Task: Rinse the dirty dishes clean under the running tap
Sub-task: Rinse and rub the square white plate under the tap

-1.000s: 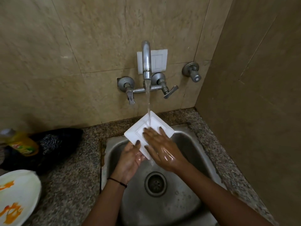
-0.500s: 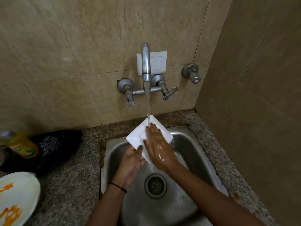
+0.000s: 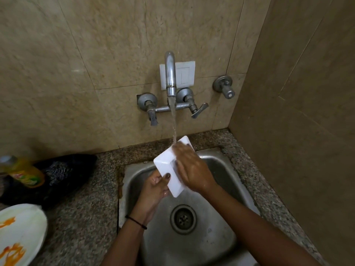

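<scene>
Dish, white & square-ish, is hanging over the sink, tipped up on edge. Its longest visible line is running from the low corner near the person up and away to the far corner by the back wall. That far corner is pointing up into the water stream. The broad face is turning toward the right; prob. the inner side, but blur makes it hard to tell.

Going L to R: a white plate w/ orange smears is sitting at the far left edge on the granite counter. Behind it a yellow bottle is lying beside a black bag.

Left hand, w/ a thin black band on the wrist, is gripping the dish's lower left edge. The thumb is lying on the rim and the fingers are curling underneath.

Above, the tap is running, and water is landing at the dish's top corner and on the fingertips there.

Right hand is lying flat across the dish's face, fingers straight & pressing on it, wet and shiny.

Drain is showing below the hands. A separate wall valve is sticking out right of the tap.
</scene>
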